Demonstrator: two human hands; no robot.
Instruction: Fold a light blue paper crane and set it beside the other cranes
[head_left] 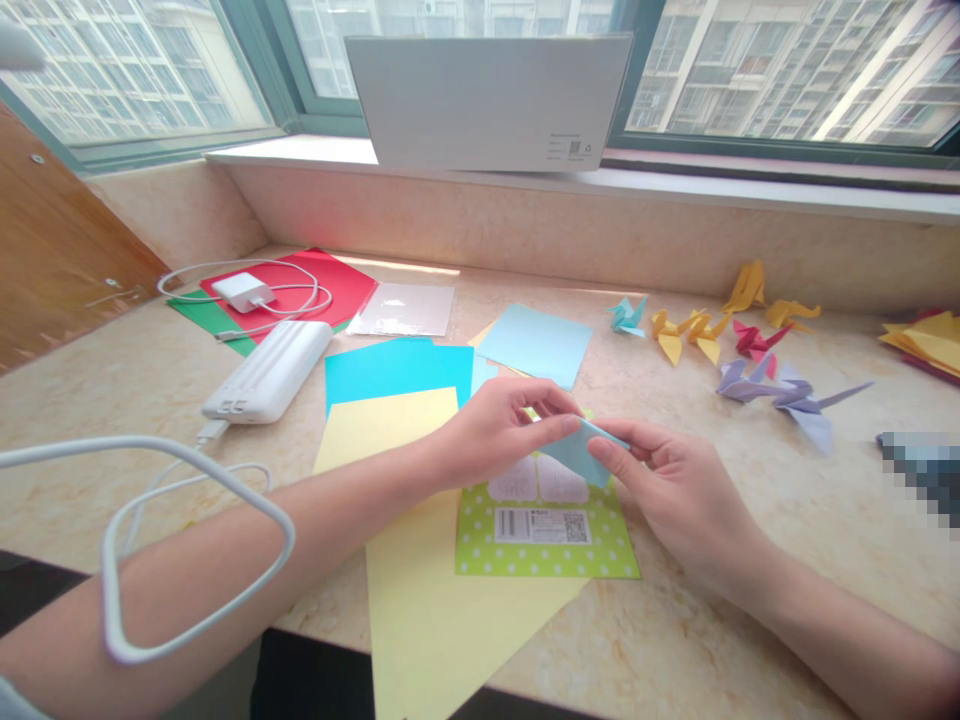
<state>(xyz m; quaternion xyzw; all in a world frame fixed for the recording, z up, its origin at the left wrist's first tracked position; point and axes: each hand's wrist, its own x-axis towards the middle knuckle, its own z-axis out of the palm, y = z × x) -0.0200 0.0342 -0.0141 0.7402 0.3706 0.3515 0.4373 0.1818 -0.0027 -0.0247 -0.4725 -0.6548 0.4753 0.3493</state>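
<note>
A small folded piece of light blue origami paper [589, 453] is held up between both hands. My left hand [517, 425] pinches its upper left corner with thumb and fingers. On the other side, my right hand [667, 480] grips the right edge, thumb in front and fingers behind. Below the hands lies a green polka-dot packet [547, 560] with a barcode label; the hands and the folded paper cover its upper part. Under the packet and my left forearm are large sheets of pale yellow paper [450, 640].
Blue sheets [397, 370] and a light blue square stack [536, 343] lie behind. Several folded paper cranes [750, 340] stand at the back right. A white power bank [270, 372] and a looping white cable [112, 570] are at left; the cable crosses before my left forearm.
</note>
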